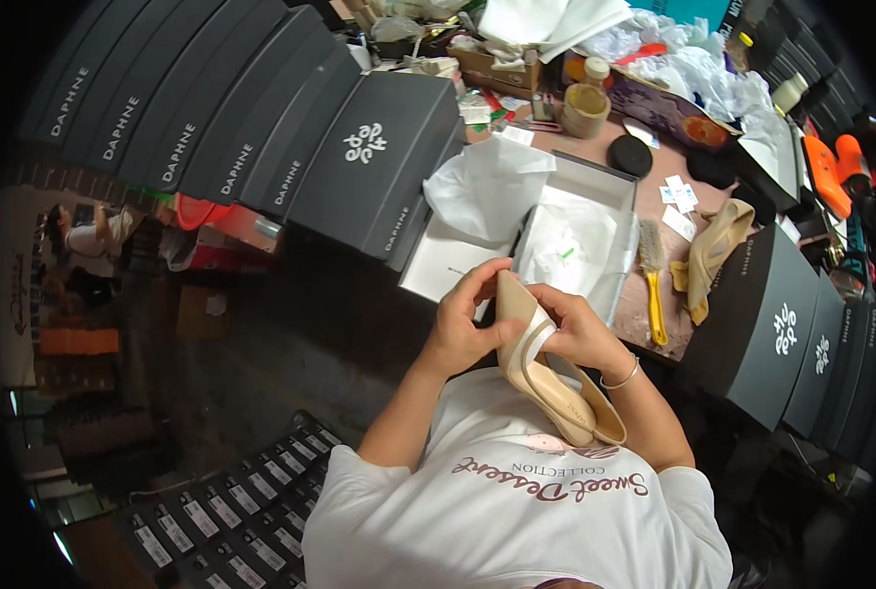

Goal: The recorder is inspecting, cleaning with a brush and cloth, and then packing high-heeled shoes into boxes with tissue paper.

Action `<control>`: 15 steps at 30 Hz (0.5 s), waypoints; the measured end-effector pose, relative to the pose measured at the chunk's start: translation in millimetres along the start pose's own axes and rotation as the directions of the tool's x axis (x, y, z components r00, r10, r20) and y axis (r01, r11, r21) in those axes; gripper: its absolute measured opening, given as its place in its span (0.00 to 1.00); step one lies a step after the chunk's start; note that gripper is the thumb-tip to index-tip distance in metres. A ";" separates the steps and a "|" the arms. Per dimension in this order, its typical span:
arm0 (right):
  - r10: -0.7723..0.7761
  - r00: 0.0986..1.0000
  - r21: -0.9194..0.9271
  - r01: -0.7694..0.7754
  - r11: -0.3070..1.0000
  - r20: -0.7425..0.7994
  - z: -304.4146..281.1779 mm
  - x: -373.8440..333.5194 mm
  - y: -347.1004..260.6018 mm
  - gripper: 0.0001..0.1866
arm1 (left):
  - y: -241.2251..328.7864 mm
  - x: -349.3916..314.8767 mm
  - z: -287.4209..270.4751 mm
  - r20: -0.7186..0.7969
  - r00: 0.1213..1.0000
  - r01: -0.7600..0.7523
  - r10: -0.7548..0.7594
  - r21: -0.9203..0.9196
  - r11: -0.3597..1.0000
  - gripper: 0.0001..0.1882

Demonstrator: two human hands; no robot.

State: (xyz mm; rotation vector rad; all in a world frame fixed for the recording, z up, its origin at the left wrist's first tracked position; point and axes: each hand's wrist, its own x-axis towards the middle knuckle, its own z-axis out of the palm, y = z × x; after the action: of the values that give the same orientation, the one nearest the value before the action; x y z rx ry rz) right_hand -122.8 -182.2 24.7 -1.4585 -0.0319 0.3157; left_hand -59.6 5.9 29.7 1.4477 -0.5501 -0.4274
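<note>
A beige pointed-toe women's shoe point(562, 391) is held between my hands in front of my chest. Its toe points away from me and its open heel end lies toward my shirt. My left hand point(467, 329) grips the toe, with the thumb on the upper and the fingers along the tip. From the other side, my right hand point(583, 332) holds the shoe near its pale band, and part of its fingers is hidden behind the shoe. Just beyond my hands, an open shoebox point(610, 187) contains white tissue paper point(571, 245). More white paper point(487, 187) lies over a box part on its left.
Dark shoeboxes point(364, 162) are stacked on the left, and others point(762, 324) stand at the right. A yellow-handled brush point(655, 299), a tan cloth point(718, 255), a jar point(585, 108) and a round black lid point(629, 155) lie on the table. Labelled boxes point(227, 510) fill the lower left.
</note>
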 end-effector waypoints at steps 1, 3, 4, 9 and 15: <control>-0.060 0.998 -0.058 0.060 0.997 -0.002 0.3 -2.2 4.8 0.28 | -7.3 2.7 3.1 -0.079 0.995 0.063 -0.067 -0.057 0.996 0.25; -0.091 0.996 -0.125 0.089 0.988 -0.011 2.5 -3.9 8.4 0.28 | -8.9 16.5 9.9 -0.251 0.965 0.080 -0.073 0.020 0.997 0.07; -0.072 0.997 -0.071 0.070 0.995 -0.027 0.7 -7.0 9.0 0.28 | -13.9 25.0 11.8 -0.279 0.951 0.093 -0.135 -0.158 0.983 0.07; -0.097 0.990 0.081 0.106 0.991 -0.106 -6.5 -13.7 8.7 0.28 | -31.4 36.3 10.1 -0.331 0.928 0.050 -0.170 -0.342 0.938 0.10; -0.030 0.879 0.078 0.076 0.994 -0.475 -53.5 -8.5 -0.3 0.27 | -12.2 -11.4 34.8 0.078 0.978 0.206 -0.191 -0.307 0.929 0.41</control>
State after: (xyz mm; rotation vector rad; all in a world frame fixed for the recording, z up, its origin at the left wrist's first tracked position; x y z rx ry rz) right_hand -119.5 -236.1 20.0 -1.4037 0.3358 -0.0927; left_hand -88.7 -16.5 17.8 1.1914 -0.3529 -0.6804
